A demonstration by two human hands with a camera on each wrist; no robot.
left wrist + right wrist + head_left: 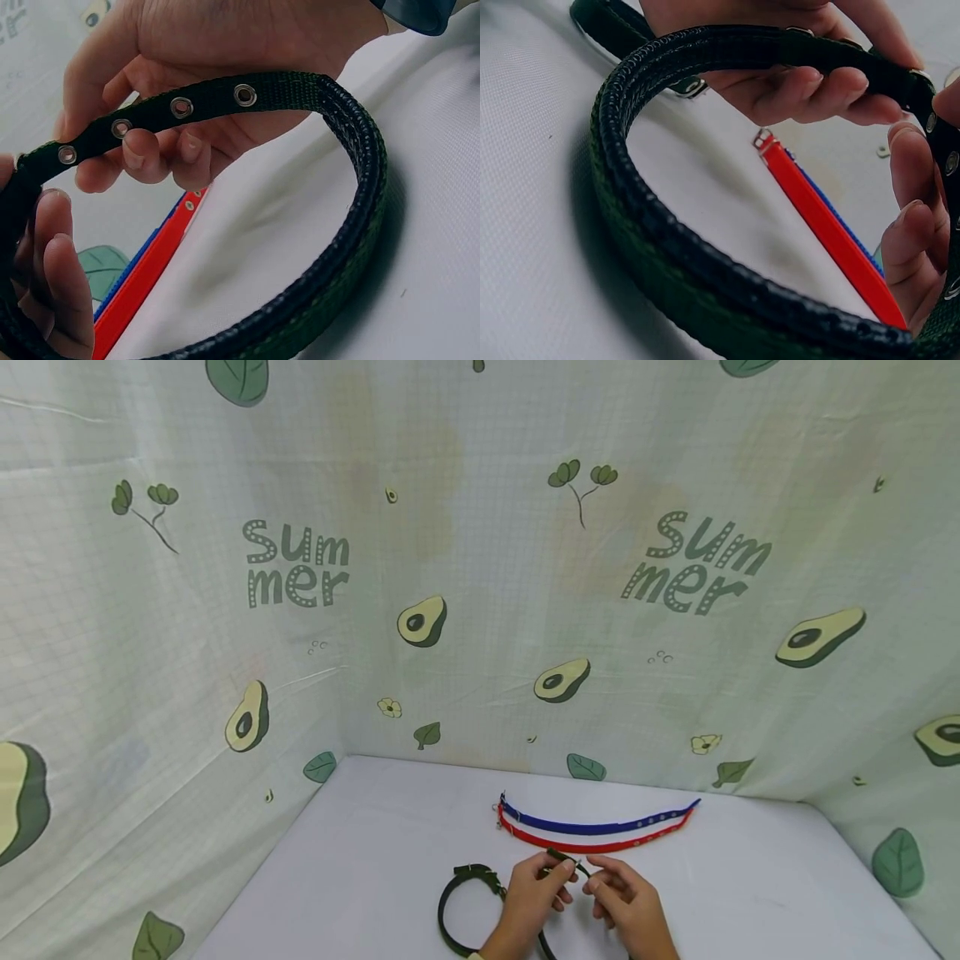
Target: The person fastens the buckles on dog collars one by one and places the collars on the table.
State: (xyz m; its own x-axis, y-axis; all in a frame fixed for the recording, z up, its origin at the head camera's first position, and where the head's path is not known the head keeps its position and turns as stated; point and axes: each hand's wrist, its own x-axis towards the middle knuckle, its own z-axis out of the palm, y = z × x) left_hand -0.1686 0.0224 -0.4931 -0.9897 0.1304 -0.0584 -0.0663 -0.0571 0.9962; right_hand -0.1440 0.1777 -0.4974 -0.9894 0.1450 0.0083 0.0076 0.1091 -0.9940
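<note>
A dark green collar (pixel 364 180) with a padded inner side and metal-ringed holes bends into a loop between my hands. My left hand (pixel 528 897) pinches its buckle end, where bits of metal (pixel 921 74) show beside the fingers in the right wrist view. My right hand (pixel 632 906) holds the strap with the holes between thumb and fingers, close to the left hand. Fingers partly cover the buckle, so how far the strap passes through it cannot be told. A second dark green collar (pixel 444 910), formed into a ring, lies left of my left hand.
Beyond the hands, a red collar (pixel 573 847) and a blue collar (pixel 600 829) lie stretched out side by side on the white table (pixel 360 843). A pale curtain (pixel 480 560) printed with avocados and leaves hangs behind and at the sides.
</note>
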